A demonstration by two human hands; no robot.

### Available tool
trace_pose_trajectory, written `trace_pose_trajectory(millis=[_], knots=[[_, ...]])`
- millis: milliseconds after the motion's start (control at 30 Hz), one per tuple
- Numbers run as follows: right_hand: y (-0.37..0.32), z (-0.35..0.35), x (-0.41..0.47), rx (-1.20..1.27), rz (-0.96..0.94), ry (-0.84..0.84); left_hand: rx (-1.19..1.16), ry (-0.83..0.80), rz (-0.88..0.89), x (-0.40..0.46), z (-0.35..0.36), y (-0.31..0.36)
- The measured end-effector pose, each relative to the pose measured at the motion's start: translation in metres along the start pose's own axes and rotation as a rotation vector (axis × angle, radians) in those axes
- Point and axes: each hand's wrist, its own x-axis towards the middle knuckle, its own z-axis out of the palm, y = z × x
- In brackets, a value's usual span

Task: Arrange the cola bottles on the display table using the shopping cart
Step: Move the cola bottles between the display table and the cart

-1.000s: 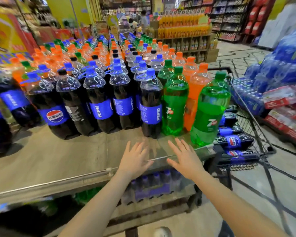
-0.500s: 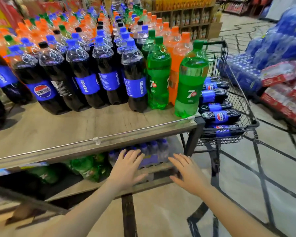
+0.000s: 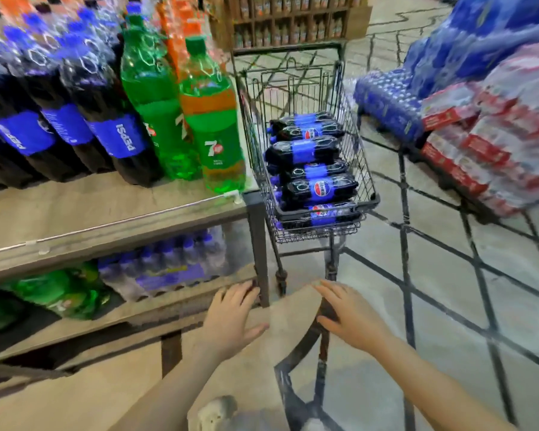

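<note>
Standing by the corner of the bench (image 3: pixel 112 213), the person has both hands low and flat-fingered, the left hand (image 3: pixel 231 318) and right hand (image 3: pixel 352 318) grasping nothing, probably between trips. Cola bottles (image 3: pixel 315 186) lie flat in the shopping cart (image 3: pixel 360 163), which sits just beside the bench corner, presumably for short carries. Upright cola bottles and green bottles (image 3: pixel 213 132) stand in rows, leaving the front strip bare, likely for the next row.

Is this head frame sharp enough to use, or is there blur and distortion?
Head view: motion blur smears the table bottles and red packs; the cart's cola bottles stay readable; wide-angle bending tilts the table; lighting is even, without harsh glare.
</note>
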Motion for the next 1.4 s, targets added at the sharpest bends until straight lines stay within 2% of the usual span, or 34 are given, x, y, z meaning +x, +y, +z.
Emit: trace_pose_trajectory(millis=[300,567,867,1167,1400], knots=[[0.085,-0.021,0.001,0.071,0.131,0.078,0.019,-0.012,0.021,0.089,0.0,0.049],[0.152,-0.046,0.059,0.079,0.192,0.07,-0.048,-0.044,0.053,0.179,0.028,0.036],[0.218,-0.079,0.138,0.024,0.157,0.0,-0.122,-0.015,0.07,0.288,0.029,0.026],[0.283,-0.109,0.217,0.055,0.08,-0.076,-0.141,0.023,-0.057,0.357,0.047,0.022],[0.354,-0.147,0.293,0.057,-0.052,-0.104,-0.134,0.025,-0.271,0.429,0.048,0.042]])
